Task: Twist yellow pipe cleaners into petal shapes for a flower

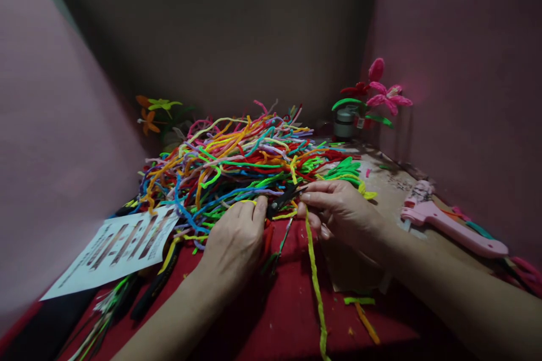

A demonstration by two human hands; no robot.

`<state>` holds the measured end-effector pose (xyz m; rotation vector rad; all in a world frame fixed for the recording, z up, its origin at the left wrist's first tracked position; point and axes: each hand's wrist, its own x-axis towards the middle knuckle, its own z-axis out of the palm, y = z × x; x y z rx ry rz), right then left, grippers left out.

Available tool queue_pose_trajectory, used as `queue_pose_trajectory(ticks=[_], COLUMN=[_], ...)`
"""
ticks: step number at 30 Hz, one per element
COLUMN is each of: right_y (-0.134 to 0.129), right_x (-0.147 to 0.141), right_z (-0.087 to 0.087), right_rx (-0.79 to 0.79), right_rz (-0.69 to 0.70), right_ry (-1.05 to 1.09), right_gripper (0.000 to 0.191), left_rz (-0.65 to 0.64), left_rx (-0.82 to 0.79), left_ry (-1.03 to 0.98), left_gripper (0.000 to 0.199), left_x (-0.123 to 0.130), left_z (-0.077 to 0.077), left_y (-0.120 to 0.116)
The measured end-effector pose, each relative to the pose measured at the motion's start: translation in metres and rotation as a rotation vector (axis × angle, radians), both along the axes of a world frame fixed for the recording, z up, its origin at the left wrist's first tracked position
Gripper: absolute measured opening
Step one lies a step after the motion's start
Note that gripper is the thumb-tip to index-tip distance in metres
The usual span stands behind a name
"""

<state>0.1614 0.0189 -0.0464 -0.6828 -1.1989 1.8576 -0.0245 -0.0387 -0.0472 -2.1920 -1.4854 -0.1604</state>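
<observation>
My left hand [239, 231] is closed around a pair of black scissors [285, 198], its handles mostly hidden by the fingers. The blades point right, toward my right hand [334, 203]. That hand pinches a long yellow pipe cleaner [313, 265] right by the blade tips. The yellow strand hangs down over the red cloth, toward the front edge. Whether the blades touch it, I cannot tell. Just behind both hands lies a large tangled heap of coloured pipe cleaners [241, 152].
A pink glue gun [453, 225] lies at the right. Pink flowers [387, 96] stand beside a grey-green jar [344, 123] at the back. A printed sheet [114, 251] and black-handled pliers [158, 282] are at the left. Short offcuts [366, 321] lie on the red cloth [271, 327].
</observation>
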Motion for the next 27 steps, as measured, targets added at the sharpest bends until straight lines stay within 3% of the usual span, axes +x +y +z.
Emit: queue_pose_trajectory(ticks=[12, 20, 23, 27], right_y=[-0.003, -0.002, -0.002, 0.0], right_x=[0.002, 0.002, 0.002, 0.001], right_z=[0.001, -0.002, -0.001, 0.002], right_rx=[0.012, 0.006, 0.008, -0.013], right_rz=[0.048, 0.064, 0.049, -0.009], right_ry=[-0.064, -0.034, -0.008, 0.036], right_gripper=[0.017, 0.015, 0.013, 0.015], left_rz=[0.048, 0.026, -0.038, -0.113], left_rx=[0.012, -0.037, -0.027, -0.065], left_ry=[0.152, 0.09, 0.015, -0.299], left_gripper=[0.035, 0.03, 0.032, 0.035], left_x=[0.004, 0.003, -0.004, -0.008], left_z=[0.007, 0.008, 0.002, -0.002], left_y=[-0.004, -0.006, -0.004, 0.0])
